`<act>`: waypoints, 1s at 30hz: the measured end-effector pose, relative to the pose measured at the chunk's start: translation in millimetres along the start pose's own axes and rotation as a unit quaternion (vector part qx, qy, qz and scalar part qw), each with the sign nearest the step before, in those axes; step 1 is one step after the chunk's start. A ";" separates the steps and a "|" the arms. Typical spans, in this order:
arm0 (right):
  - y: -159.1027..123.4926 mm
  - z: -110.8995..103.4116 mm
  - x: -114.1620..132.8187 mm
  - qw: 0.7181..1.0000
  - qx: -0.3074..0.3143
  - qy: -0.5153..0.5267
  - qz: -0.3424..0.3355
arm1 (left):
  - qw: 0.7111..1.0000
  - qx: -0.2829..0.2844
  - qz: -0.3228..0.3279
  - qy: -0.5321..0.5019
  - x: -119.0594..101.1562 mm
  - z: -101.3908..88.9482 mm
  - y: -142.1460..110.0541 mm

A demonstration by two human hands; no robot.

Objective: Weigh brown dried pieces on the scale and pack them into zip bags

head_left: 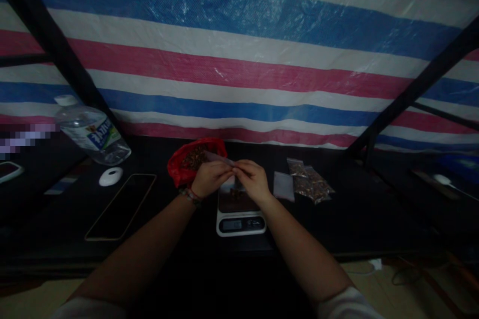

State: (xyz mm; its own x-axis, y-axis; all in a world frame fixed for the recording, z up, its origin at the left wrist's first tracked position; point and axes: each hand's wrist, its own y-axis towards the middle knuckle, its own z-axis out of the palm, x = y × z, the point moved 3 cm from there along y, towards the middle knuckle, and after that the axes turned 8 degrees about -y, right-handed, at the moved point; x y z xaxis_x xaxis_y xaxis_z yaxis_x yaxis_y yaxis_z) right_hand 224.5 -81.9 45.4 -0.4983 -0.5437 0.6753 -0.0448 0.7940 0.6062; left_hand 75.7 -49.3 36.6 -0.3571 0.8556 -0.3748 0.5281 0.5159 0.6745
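Note:
My left hand (pixel 210 178) and my right hand (pixel 255 179) meet above a white digital kitchen scale (pixel 241 231). Pinched between the fingertips of both is a small clear plastic bag (pixel 218 158), whose far end reaches left over an open red plastic bag (pixel 177 165). Brown dried bits (pixel 195 158) fill the red bag. On the scale's display the digits are too dim to read. To the right of my right hand lie a flat stack of small clear zip bags (pixel 283 187) and several zip bags filled with brown bits (pixel 312 184).
A phone (pixel 121 207), a white mouse-shaped object (pixel 111 176) and a large plastic bottle (pixel 93 132) are on the left of the black table (pixel 359 219). Striped plastic sheeting (pixel 239 77) hangs behind. Dark slanted bars (pixel 404 92) flank both sides.

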 end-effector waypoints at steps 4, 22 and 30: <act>1.7 -1.7 -1.5 1.000 0.004 0.001 -0.010 | 1.000 -0.005 0.012 -0.006 -2.2 -2.2 0.8; -6.5 -0.8 8.7 0.977 -0.051 -0.205 -0.015 | 0.995 -0.088 -0.049 0.005 -15.4 -2.2 3.3; -6.3 -3.7 12.9 0.978 -0.094 -0.162 -0.091 | 0.997 -0.051 -0.051 -0.003 -14.9 1.1 2.6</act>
State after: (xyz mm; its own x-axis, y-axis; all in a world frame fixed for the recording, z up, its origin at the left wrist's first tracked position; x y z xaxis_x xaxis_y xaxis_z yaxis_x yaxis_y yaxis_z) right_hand 221.6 -94.8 51.8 -0.7470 -0.5316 0.3993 -0.0126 0.6118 0.7909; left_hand 83.3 -60.7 43.3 -0.4004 0.7990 -0.4486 0.4083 0.5938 0.6933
